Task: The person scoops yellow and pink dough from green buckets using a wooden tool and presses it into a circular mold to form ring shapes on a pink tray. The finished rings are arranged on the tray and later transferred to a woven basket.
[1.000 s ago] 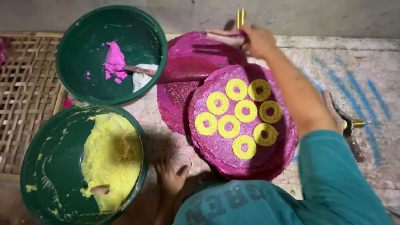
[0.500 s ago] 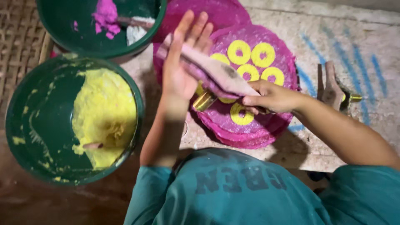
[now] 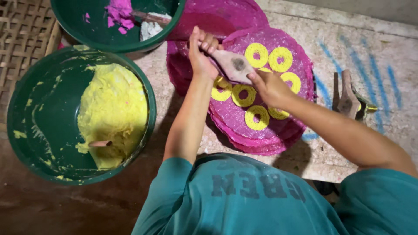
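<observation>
Change: half a second ago the left hand was spread open above the discs; it is now clenched round one end of the flat wooden paddle-shaped mould, and the mould has swung to lie across the stack rather than slanting down toward the body.
Held thing: the mould sits between both hands, over the far-left part of the top disc, its dark centre hole facing up.
Long axis: it runs from upper left to lower right, from the left hand to the right hand.
Right hand: fingers closed on the nearer, lower-right end of the mould.
Nearer hand: both touch it; the left grips the narrow end, the right the broad end.
Under the mould: a stack of round magenta woven discs on the pale stone surface, the top one bearing yellow dough rings; one ring lies just below the mould.
Near container: large green bowl at the surface's left edge, holding yellow dough and a small stick.
Far container: second green bowl at the far left, holding pink dough and some white material.
Right side: a spare wooden mould lies well apart from the hands.
</observation>
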